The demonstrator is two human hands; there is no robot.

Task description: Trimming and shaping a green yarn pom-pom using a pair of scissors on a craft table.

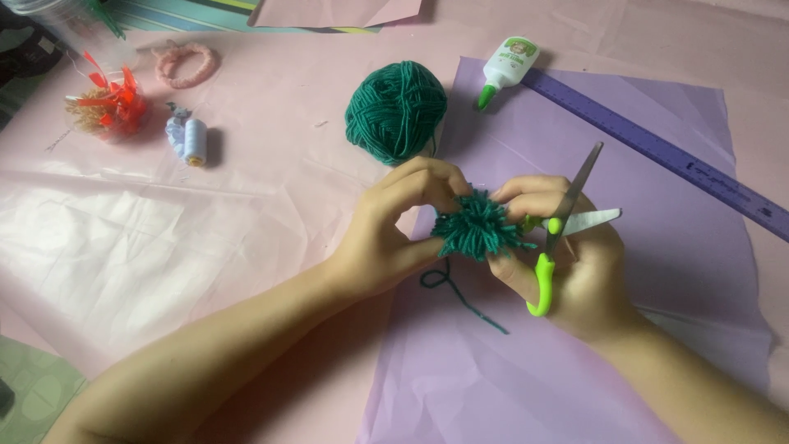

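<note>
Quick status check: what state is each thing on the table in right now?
pompom: fluffy, pinched between both hands
left hand: gripping the pompom
right hand: holding the scissors, fingertips on the pompom
scissors: blades open
yarn ball: wound, lying free
glue bottle: capped, lying on its side
thread spool: lying on its side

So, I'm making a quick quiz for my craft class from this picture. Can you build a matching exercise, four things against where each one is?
Things:
1. dark green yarn pompom
2. green-handled scissors
3. white glue bottle with green cap
4. round ball of dark green yarn

Places:
A. lying at the top edge of the purple paper sheet, beside the purple ruler
B. pinched between the fingers of both hands
C. on the pink table cover, just above the left hand
D. held in the right hand, blades open

Pairs: 1-B, 2-D, 3-A, 4-C
</note>
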